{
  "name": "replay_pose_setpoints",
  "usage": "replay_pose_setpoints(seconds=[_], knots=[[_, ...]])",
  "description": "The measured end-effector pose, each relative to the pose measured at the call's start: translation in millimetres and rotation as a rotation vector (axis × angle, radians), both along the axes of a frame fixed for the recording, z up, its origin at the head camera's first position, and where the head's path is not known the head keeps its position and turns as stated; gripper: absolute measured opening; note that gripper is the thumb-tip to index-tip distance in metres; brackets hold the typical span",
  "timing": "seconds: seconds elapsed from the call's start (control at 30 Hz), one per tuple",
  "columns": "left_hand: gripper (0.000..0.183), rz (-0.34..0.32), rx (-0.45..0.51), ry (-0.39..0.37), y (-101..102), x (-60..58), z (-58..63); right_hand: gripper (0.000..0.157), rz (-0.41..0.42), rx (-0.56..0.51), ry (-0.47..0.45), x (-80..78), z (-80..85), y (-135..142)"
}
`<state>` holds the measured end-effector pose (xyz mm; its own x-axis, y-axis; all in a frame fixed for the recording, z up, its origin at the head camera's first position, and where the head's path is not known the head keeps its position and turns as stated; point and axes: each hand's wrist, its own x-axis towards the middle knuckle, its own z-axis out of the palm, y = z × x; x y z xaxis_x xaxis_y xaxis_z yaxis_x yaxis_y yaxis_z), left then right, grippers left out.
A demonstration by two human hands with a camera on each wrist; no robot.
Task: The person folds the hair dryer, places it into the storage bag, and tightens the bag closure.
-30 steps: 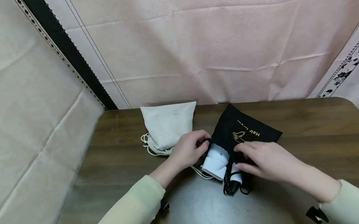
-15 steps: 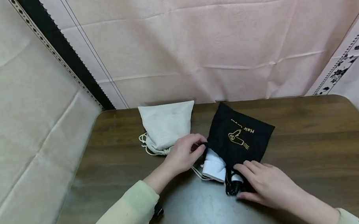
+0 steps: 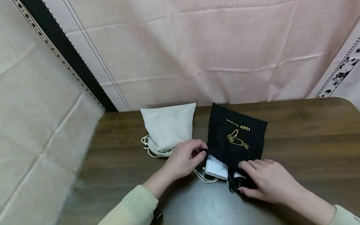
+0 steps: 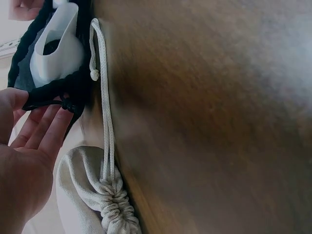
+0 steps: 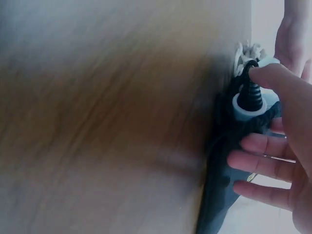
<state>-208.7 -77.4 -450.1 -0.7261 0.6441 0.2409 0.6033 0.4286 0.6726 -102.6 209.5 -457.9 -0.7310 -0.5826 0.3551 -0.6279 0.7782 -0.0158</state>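
Observation:
A black drawstring bag (image 3: 231, 135), printed with gold "Hair Dryer" lettering and a dryer picture, lies mouth toward me. Most of a white hair dryer (image 3: 216, 168) is inside it; the nozzle shows at the mouth, and the handle end with its black cord sleeve (image 5: 251, 97) pokes out beside it. My left hand (image 3: 188, 158) pinches the bag's rim between thumb and fingers, left of the nozzle. At the handle end, my right hand (image 3: 267, 179) has its thumb against the black cord. Its other fingers lie fairly straight along the bag's rim.
Behind my left hand lies a cream drawstring pouch (image 3: 170, 126), its white cords (image 4: 105, 97) trailing toward the hair dryer. The wooden table (image 3: 314, 137) meets a pale cloth wall (image 3: 206, 35) at its back edge.
The right hand has shifted down from the bag's front to the handle end. The bag's mouth now covers more of the hair dryer, and the bag has turned slightly leftward.

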Motion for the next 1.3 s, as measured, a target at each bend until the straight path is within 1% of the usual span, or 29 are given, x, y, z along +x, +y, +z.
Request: replay_pose_setpoints(seconds=[0.1,0.37,0.53,0.67,0.77,0.83,0.9,0.97,1.07,1.13,1.17,1.23,1.3], knots=[[0.009,-0.006,-0.003,-0.002,-1.9,1.4,-1.3,0.053,-0.002,-0.039,0.0,-3.9,-2.9,3.5],[0.008,0.005,0.001,0.035,-4.1,3.4,-7.0,0.04,0.014,-0.113,-0.026,-18.3,-8.3,7.4],[0.008,0.022,-0.011,0.036,-4.8,5.4,-9.2,0.034,0.006,-0.102,-0.046,-24.7,-8.9,9.2],[0.009,0.046,-0.015,0.035,-4.6,7.3,-8.8,0.034,-0.045,-0.054,-0.074,-21.1,-7.0,14.0],[0.01,0.074,0.001,0.009,-4.5,6.9,-6.9,0.038,-0.088,-0.006,-0.104,-13.1,-4.3,22.4],[0.011,0.11,0.022,-0.023,-5.0,5.9,-4.7,0.039,-0.097,0.009,-0.121,-8.8,-3.5,29.1],[0.011,0.143,0.056,-0.063,-5.5,4.3,-2.8,0.037,-0.082,0.005,-0.112,-7.5,-4.1,35.2],[0.01,0.169,0.098,-0.107,-5.6,2.8,0.0,0.032,-0.054,-0.022,-0.08,-9.6,-6.4,41.2],[0.01,0.18,0.144,-0.158,-4.5,1.2,3.7,0.031,-0.012,-0.066,-0.042,-14.7,-9.2,47.3],[0.01,0.182,0.158,-0.179,-3.5,1.0,6.0,0.028,-0.003,-0.086,-0.065,-15.7,-9.1,49.1],[0.01,0.182,0.156,-0.184,-3.1,0.9,6.4,0.027,-0.008,-0.086,-0.094,-15.0,-7.9,48.9],[0.009,0.178,0.149,-0.181,-2.9,0.9,6.5,0.022,-0.034,-0.08,-0.159,-11.7,-3.9,46.8],[0.009,0.169,0.134,-0.17,-3.1,1.3,6.1,0.021,-0.067,-0.071,-0.199,-7.7,0.6,44.1]])
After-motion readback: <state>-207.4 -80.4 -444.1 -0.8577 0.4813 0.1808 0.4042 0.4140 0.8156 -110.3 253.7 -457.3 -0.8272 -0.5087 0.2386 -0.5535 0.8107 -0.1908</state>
